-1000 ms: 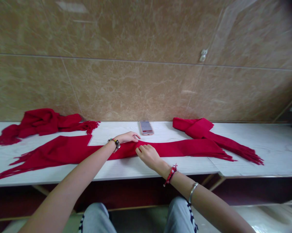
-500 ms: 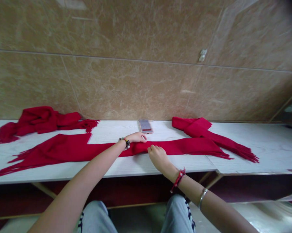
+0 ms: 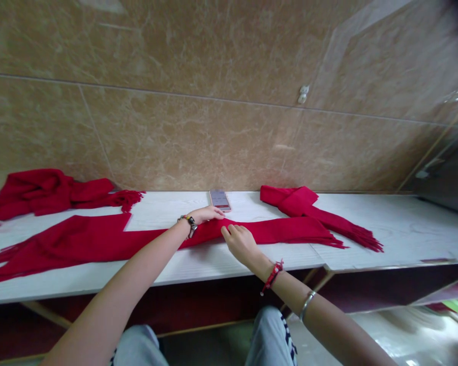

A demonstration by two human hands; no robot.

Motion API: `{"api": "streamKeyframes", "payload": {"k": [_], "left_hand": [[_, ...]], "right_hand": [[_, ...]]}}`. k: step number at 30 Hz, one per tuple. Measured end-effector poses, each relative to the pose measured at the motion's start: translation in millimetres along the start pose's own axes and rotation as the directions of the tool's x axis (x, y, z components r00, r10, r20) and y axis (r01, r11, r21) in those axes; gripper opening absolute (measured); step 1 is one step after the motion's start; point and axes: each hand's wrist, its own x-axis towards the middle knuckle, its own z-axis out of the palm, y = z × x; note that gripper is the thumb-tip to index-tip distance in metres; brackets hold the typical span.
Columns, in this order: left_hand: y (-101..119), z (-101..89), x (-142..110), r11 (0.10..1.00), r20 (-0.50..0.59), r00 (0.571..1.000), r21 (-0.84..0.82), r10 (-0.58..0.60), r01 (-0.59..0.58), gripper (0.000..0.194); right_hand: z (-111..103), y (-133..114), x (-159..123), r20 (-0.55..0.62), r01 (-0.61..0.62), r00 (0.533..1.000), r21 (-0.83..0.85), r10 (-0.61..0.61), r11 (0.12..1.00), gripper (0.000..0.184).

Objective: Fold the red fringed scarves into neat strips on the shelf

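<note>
Presently, right hand (image 3: 240, 242) seemingly pinches front scarf (image 3: 282, 231) mid-length on desk (image 3: 213, 265); left hand (image 3: 207, 214) touches far edge, grip unclear. Right stretch looks folded narrow; left end lies wide, apparently unfolded.

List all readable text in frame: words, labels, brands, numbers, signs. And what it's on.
No readable text anywhere.
Slim, pink-edged rectangular phone: faint marks and a red patch on its lit screen, too small and blurred to read.
Long red fringed cloth scarf in front: no lettering visible.
Beige marbled tile wall: no sign visible.
</note>
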Motion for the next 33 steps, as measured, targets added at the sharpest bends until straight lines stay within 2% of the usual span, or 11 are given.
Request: {"api": "streamKeyframes", "payload": {"k": [4,7,9,13,17,19,22,24,27,30,33], "left_hand": [[25.6,-4.9,4.6,0.987,0.005,0.999,-0.156,0.043,-0.042,0.028],[55.4,-3.8,13.2,0.931,-0.003,0.997,-0.357,0.075,-0.071,0.024],[79.5,0.2,22.0,0.902,0.01,0.998,-0.429,0.068,-0.057,0.02],[131.5,16.4,48.0,0.886,0.059,0.995,-0.462,0.078,-0.042,0.012],[175.5,44.2,81.7,0.901,0.121,0.983,-0.427,0.139,-0.074,0.011],[190.2,62.4,99.0,0.923,0.156,0.973,-0.37,0.17,-0.102,0.015],[202.7,92.4,123.0,0.964,0.176,0.953,-0.144,0.247,-0.223,0.022],[205.7,111.9,137.1,0.954,0.188,0.937,0.01,0.293,-0.301,0.026],[204.8,136.7,152.9,0.924,0.198,0.923,0.131,0.329,-0.358,0.028],[197.3,154.2,153.2,0.878,0.197,0.913,0.26,0.358,-0.401,0.035],[179.3,163.0,127.6,0.818,0.168,0.897,0.368,0.409,-0.443,0.046]], "right_hand": [[-24.9,18.7,0.4,-0.027,0.001,1.0,-0.067,-0.003,0.998,0.03],[-48.5,42.3,-2.1,-0.03,0.013,0.999,-0.133,-0.018,0.991,0.033],[-64.6,63.5,-6.3,-0.035,0.014,0.999,-0.179,-0.02,0.984,0.034],[-91.9,115.2,-23.2,-0.017,0.037,0.999,-0.301,-0.045,0.953,0.033],[-104.6,163.7,-51.8,-0.005,0.034,0.999,-0.387,-0.039,0.921,0.03],[-104.0,182.7,-68.9,0.007,0.019,1.0,-0.385,-0.017,0.923,0.029],[-94.5,205.7,-94.6,0.022,0.013,1.0,-0.366,-0.005,0.93,0.032],[-83.5,218.8,-110.0,0.046,0.014,0.999,-0.36,0.003,0.933,0.036],[-62.7,234.5,-129.5,0.099,0.019,0.995,-0.326,0.014,0.945,0.038],[-41.0,243.3,-144.9,0.142,0.011,0.99,-0.249,0.025,0.969,0.04],[-23.4,245.5,-156.5,0.164,0.002,0.986,-0.166,0.025,0.986,0.04]]}}
